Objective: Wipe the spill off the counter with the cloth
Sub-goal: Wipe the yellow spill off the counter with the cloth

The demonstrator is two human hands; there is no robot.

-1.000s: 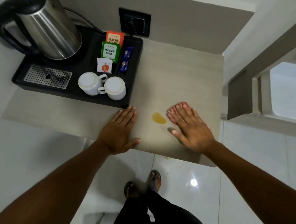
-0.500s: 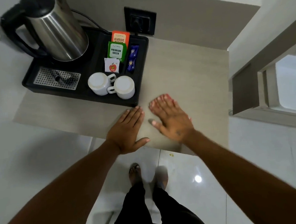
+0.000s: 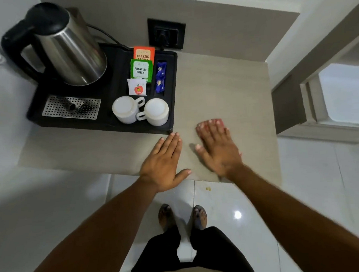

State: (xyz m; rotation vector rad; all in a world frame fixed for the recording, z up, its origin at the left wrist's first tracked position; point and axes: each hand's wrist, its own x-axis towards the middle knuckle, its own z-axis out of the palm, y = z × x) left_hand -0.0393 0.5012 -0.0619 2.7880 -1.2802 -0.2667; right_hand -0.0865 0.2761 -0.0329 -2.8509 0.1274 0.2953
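Observation:
My right hand (image 3: 217, 150) lies flat on the beige counter (image 3: 224, 86), pressing a thin pink-red cloth (image 3: 213, 121) whose edge shows only past the fingertips. To its left, my left hand (image 3: 163, 164) rests flat near the front edge with fingers apart and nothing in it. No spill shows on the bare counter between or around the hands; what lies under the right hand is hidden.
A black tray (image 3: 174, 89) just beyond my left fingertips carries a steel kettle (image 3: 70, 50), two upturned white cups (image 3: 125, 110) and tea sachets (image 3: 141, 69). A wall socket (image 3: 166, 33) sits behind. A small yellow drop (image 3: 208, 188) lies on the white floor tiles below the counter edge.
A second ago a yellow puddle lay between my hands. My right hand slid left over it with the cloth, then back right; the puddle is no longer visible. The left hand stayed put.

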